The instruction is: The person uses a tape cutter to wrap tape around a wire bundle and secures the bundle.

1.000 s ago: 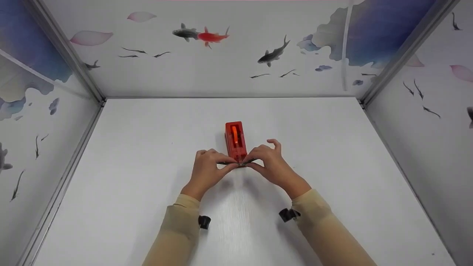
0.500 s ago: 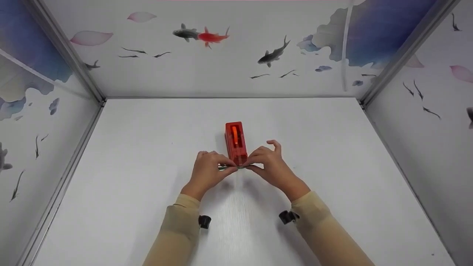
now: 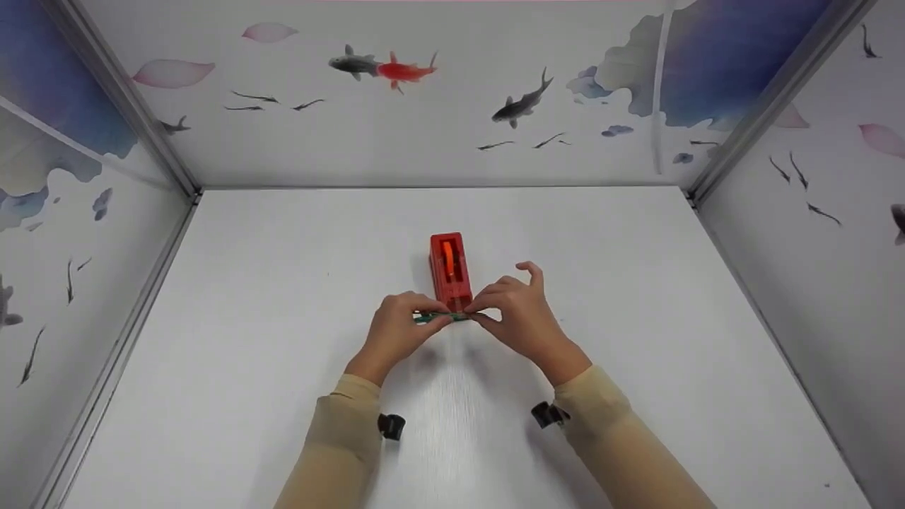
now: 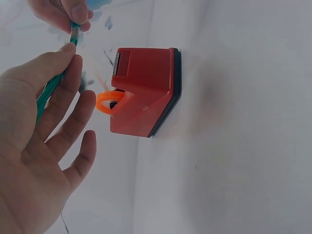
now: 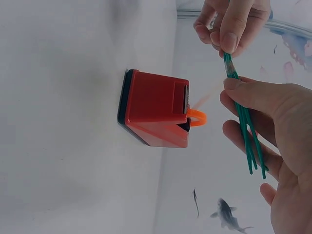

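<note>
Both hands pinch a bundle of thin green sticks (image 5: 244,126), held in the air just in front of a red tape dispenser (image 3: 450,272). My left hand (image 3: 397,332) grips it between thumb and index finger; green shows across the palm in the left wrist view (image 4: 46,97). My right hand (image 3: 527,318) pinches the other part, its little finger raised. Between the fingertips a short stretch wrapped in clear tape (image 5: 230,67) shows in the right wrist view. The dispenser (image 4: 146,87) stands on the table with an orange ring (image 4: 110,101) in it, touched by neither hand.
The white table (image 3: 283,240) is bounded by printed panels with fish and petals at the back (image 3: 438,141) and on both sides. Metal rails run along the corners. A small black camera (image 3: 392,426) sits at the left wrist, another (image 3: 546,415) at the right.
The bundle has been turned in the fingers, and more green shows at my left hand. Both hands stay close together near the dispenser, with only slight shifts of the fingers.
</note>
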`<move>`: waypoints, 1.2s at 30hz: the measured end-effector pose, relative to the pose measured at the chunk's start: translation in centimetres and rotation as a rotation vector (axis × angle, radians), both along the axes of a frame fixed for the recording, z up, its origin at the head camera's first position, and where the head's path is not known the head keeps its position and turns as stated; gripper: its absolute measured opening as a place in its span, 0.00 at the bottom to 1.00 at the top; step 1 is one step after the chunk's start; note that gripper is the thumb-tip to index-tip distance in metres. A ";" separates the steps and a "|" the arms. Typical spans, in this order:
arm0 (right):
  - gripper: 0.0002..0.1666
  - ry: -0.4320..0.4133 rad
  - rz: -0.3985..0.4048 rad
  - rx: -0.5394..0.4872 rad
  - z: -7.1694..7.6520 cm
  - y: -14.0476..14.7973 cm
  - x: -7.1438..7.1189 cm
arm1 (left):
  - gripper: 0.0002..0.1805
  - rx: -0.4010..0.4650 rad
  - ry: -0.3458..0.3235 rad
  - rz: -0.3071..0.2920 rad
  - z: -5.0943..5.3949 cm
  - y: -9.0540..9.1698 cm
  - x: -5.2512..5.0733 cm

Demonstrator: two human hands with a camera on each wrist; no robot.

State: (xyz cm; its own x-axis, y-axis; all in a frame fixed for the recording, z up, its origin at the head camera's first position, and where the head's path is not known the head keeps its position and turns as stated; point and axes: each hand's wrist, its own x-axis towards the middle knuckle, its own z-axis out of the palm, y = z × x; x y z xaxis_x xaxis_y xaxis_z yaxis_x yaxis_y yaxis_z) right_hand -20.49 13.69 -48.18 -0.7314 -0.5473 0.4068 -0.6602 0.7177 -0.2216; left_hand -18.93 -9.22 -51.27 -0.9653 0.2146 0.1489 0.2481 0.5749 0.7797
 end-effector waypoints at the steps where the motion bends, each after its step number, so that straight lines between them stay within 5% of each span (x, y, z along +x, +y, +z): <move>1: 0.09 -0.004 -0.007 0.006 0.1 -0.1 0.1 | 0.08 0.009 0.008 -0.001 -0.1 0.0 0.0; 9: 0.09 -0.052 -0.082 0.080 0.1 -0.5 0.2 | 0.07 0.048 0.096 -0.004 -0.3 -0.1 0.0; 14: 0.09 -0.131 -0.070 0.039 -0.1 -0.6 0.2 | 0.07 0.046 0.150 -0.005 -0.3 -0.1 0.0; 19: 0.10 -0.284 -0.040 -0.054 -0.6 -0.4 -0.2 | 0.09 0.058 0.179 -0.013 -0.3 -0.1 0.0; 28: 0.14 -0.763 -0.006 -0.255 -1.1 0.1 -0.7 | 0.09 0.107 0.193 -0.026 -0.5 -0.3 0.0; 32: 0.16 -0.838 0.007 -0.308 -1.3 0.2 -0.8 | 0.08 0.127 0.201 -0.025 -0.7 -0.3 0.1; 36: 0.12 -0.827 0.014 -0.347 -1.4 0.4 -0.9 | 0.07 0.133 0.186 -0.013 -0.7 -0.3 0.1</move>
